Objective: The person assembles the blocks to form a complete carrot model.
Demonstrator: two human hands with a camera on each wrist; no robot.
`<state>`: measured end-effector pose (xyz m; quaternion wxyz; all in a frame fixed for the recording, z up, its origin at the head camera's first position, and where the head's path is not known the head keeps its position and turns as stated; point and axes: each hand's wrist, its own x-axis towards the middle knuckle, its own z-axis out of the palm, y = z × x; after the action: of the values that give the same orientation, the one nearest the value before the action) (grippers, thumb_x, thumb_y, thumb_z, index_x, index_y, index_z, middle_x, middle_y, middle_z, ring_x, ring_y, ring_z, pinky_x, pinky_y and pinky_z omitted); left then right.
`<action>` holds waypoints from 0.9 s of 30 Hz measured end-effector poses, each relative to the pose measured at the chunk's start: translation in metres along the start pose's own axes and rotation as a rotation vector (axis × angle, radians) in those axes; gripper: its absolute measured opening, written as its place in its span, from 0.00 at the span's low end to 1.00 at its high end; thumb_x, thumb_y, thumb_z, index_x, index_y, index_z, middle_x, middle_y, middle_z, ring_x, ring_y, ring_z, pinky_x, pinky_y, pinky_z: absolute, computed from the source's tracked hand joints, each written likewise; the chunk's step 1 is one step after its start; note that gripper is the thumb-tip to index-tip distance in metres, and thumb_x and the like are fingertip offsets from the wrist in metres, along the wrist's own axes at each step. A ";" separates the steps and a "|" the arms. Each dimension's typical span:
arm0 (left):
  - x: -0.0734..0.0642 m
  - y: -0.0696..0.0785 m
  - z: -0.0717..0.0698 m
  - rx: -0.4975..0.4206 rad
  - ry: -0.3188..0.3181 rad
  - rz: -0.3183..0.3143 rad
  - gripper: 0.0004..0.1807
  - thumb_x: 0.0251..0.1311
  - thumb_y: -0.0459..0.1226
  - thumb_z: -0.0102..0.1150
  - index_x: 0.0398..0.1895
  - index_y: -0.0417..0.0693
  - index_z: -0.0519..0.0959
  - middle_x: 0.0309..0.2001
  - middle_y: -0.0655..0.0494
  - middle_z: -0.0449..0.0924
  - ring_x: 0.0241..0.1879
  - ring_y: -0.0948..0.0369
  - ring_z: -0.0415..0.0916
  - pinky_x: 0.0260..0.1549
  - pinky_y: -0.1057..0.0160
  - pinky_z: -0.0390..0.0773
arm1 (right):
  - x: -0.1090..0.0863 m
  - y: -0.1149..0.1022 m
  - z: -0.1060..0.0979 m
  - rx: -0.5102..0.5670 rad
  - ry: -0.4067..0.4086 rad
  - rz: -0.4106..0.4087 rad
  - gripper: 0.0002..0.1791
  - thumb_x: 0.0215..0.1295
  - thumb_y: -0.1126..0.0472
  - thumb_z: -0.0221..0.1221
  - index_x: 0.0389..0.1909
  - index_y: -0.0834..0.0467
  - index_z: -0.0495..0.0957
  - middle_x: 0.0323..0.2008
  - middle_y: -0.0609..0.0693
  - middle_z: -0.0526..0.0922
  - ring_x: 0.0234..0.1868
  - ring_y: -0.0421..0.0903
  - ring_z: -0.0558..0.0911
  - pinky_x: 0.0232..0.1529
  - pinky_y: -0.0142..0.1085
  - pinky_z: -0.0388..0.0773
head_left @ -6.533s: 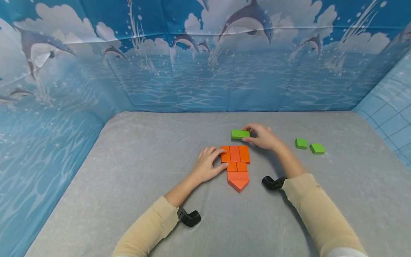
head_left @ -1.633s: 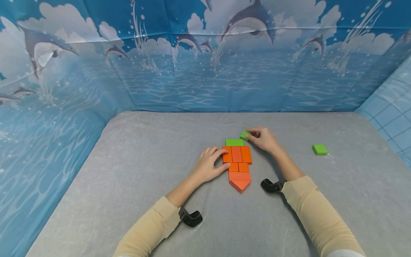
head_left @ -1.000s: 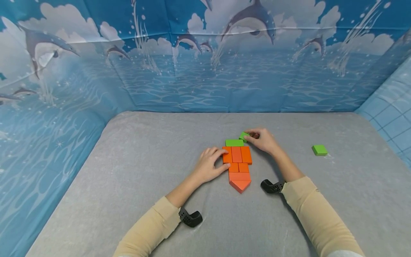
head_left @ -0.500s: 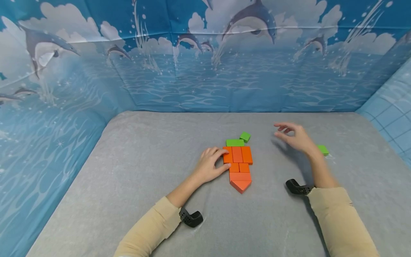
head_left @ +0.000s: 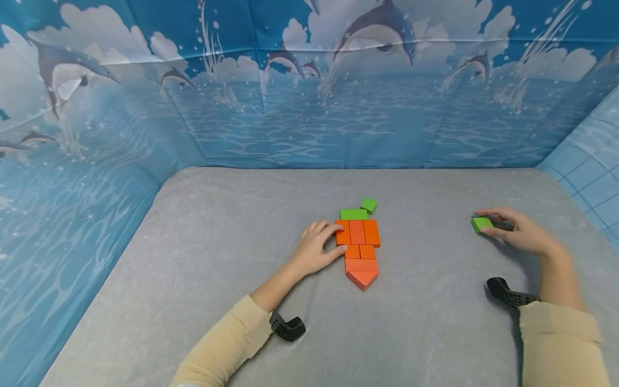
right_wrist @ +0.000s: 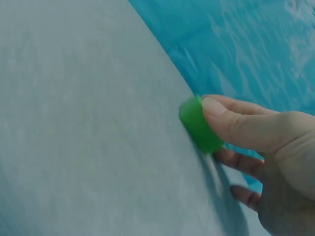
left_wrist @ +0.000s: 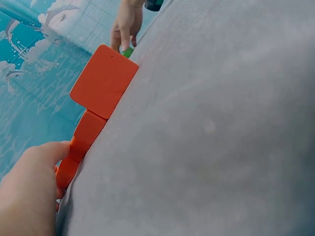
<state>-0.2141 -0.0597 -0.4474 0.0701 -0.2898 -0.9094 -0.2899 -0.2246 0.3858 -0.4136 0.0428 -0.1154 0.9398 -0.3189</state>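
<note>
My left hand point(head_left: 314, 250) rests at the left side of a flat orange block arrangement. Its index fingertip touches the upper left orange block point(head_left: 343, 236), and its thumb tip lies against a small orange block point(head_left: 352, 252) below. A pointed orange block point(head_left: 362, 278) forms the near end. Far to the right, my right hand point(head_left: 522, 232) pinches a small green block point(head_left: 480, 223) between thumb and fingers. The right wrist view shows that green block point(right_wrist: 201, 127) just at the cloth, the thumb on its near face. Some left fingers are hidden in the left wrist view.
A long green block point(head_left: 353, 214) lies along the far edge of the orange blocks. A small green block point(head_left: 369, 205) sits askew at its right end. Grey cloth point(head_left: 232, 215) covers the table, with a dolphin-print curtain point(head_left: 309, 118) behind and at the sides.
The right hand placed the long green block, then a small one by the orange blocks. It let go, swung right and now pinches the other small green block. The left hand stays put.
</note>
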 end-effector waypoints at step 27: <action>-0.001 -0.001 0.001 0.005 0.011 0.017 0.25 0.58 0.52 0.54 0.56 0.53 0.72 0.48 0.56 0.72 0.48 0.58 0.65 0.52 0.56 0.64 | 0.032 -0.047 0.011 0.048 -0.039 0.016 0.24 0.68 0.56 0.50 0.59 0.65 0.64 0.57 0.68 0.64 0.52 0.63 0.67 0.41 0.50 0.70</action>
<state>-0.2136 -0.0604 -0.4486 0.0782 -0.2957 -0.9072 -0.2888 -0.2447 0.3359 -0.3938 0.0663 -0.1131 0.9317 -0.3388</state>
